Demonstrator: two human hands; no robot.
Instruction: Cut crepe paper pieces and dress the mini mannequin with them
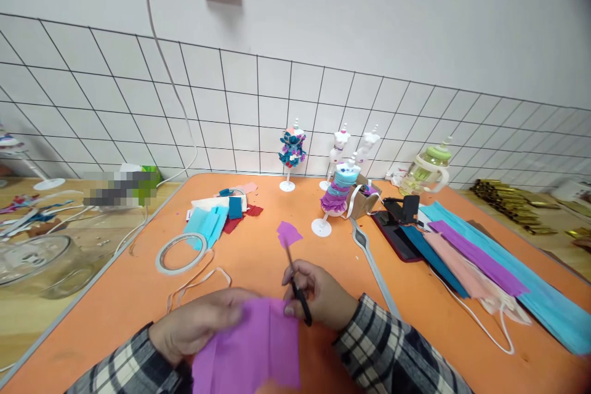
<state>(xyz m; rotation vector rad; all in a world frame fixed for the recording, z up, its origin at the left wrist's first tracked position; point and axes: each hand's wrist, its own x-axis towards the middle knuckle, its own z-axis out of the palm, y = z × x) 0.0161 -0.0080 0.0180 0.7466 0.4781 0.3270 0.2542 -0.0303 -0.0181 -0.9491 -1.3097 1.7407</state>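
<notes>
Purple sheet [253, 345] nearest, gripped in my left hand [198, 321]; my right hand [325, 295] grasps scissors [302, 306] pointing far. Likely positioning; cutting calls for turning them inward.

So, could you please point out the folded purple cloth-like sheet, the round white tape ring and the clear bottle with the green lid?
Folded purple cloth-like sheet [244, 348]: head view, flat surface.
Round white tape ring [202, 247]: head view, right-hand band.
Clear bottle [415, 176]: head view, see-through body.

The purple sheet [249, 345] is cut off below — the left hand [198, 325] blurred at its fingertips [233, 317].
</notes>
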